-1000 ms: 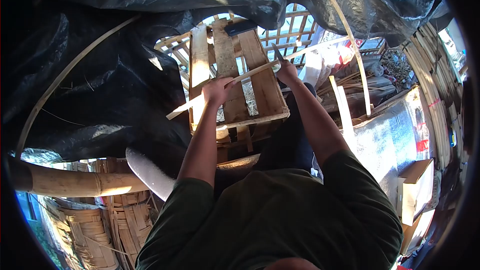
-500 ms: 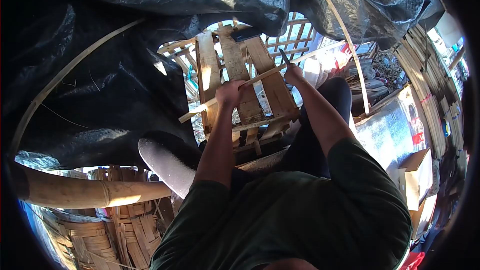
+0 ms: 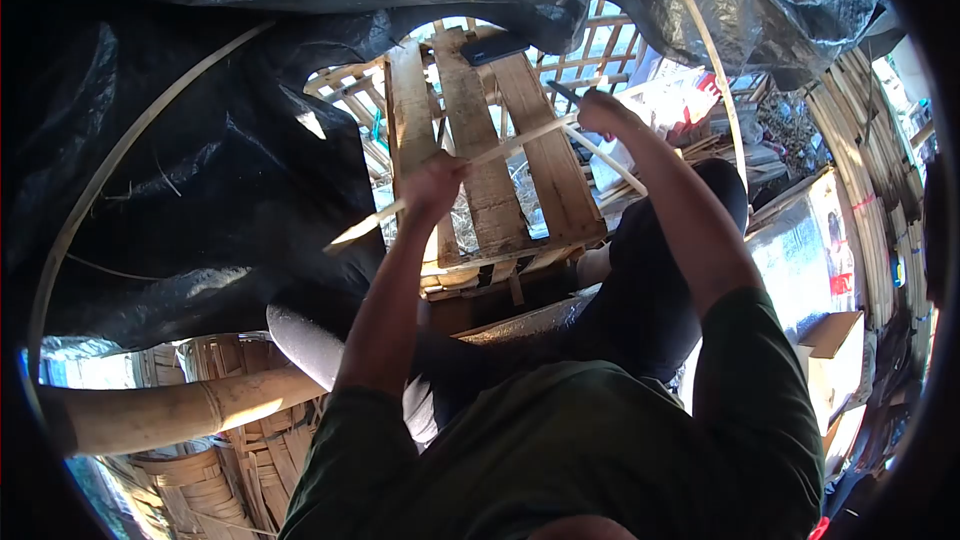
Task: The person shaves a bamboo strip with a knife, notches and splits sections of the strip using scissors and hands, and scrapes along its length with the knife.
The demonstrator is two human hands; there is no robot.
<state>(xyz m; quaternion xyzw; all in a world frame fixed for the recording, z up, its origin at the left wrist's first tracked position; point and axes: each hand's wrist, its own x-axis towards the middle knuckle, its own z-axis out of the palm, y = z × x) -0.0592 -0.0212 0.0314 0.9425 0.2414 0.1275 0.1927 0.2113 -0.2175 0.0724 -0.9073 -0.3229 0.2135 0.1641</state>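
Note:
My left hand [image 3: 435, 186], somewhat blurred, is closed around a long pale bamboo strip [image 3: 515, 144]. The strip slants from its pointed lower-left end up to my right hand [image 3: 606, 116]. Closed fingers on that side grip a knife [image 3: 563, 91], its dark blade pointing up and left; the handle is hidden in the fist. Below my right hand a second pale length [image 3: 612, 162] slopes down to the right; whether it joins the strip I cannot tell. Both hands are above a slatted wooden bench [image 3: 480, 180] in front of my knees.
A dark phone-like object [image 3: 494, 48] lies at the bench's far end. Black plastic sheeting [image 3: 200, 170] hangs at left and overhead, with bent bamboo ribs [image 3: 120, 155]. Woven baskets [image 3: 190, 485] and a thick bamboo pole [image 3: 200, 412] are lower left; a cardboard box [image 3: 835, 350] is right.
My right hand with the knife has moved up and slightly right; my left hand has shifted a little left with the strip. A sloping pale length now shows below my right hand.

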